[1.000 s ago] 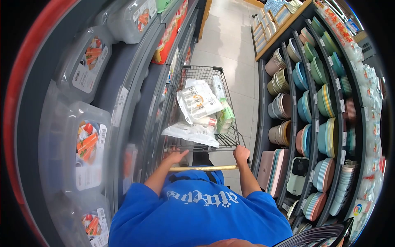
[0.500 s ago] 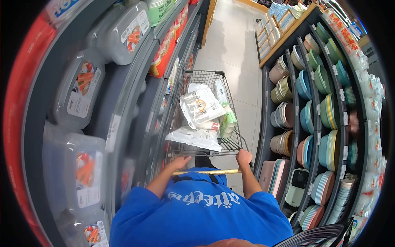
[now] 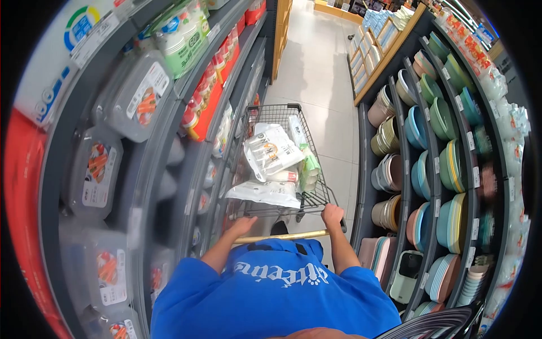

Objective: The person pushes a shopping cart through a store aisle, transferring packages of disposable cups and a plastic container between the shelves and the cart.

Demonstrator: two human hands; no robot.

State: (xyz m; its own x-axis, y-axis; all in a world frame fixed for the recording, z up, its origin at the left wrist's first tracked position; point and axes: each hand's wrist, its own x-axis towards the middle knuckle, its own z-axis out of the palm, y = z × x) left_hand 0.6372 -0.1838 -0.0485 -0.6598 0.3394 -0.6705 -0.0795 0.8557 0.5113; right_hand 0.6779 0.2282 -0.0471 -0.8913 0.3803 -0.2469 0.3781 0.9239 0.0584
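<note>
A wire shopping cart (image 3: 265, 113) stands in front of me in the aisle. White plastic packages (image 3: 272, 152), a white bag (image 3: 264, 194) and a green package (image 3: 309, 168) lie inside it. My right hand (image 3: 333, 216) is closed around the right end of the cart's push frame. On the left side, my left hand (image 3: 243, 226) rests at the frame's near edge; its fingers are partly hidden, and I cannot tell how firmly they are wrapped. A yellowish bar (image 3: 282, 237) runs between my wrists, just before my blue shirt.
Left shelves hold clear plastic boxes (image 3: 144, 101), green-wrapped packs (image 3: 183, 42) and red packs (image 3: 203, 104). On the right, shelves carry stacked basins (image 3: 449, 164) and bins (image 3: 387, 172). The tiled aisle floor (image 3: 316, 62) stretches ahead past a wooden-framed rack (image 3: 378, 45).
The left shelf goods have slid backward and down past me, and more packs show at the upper left. My hands stay at the cart's frame, and the cart keeps its contents.
</note>
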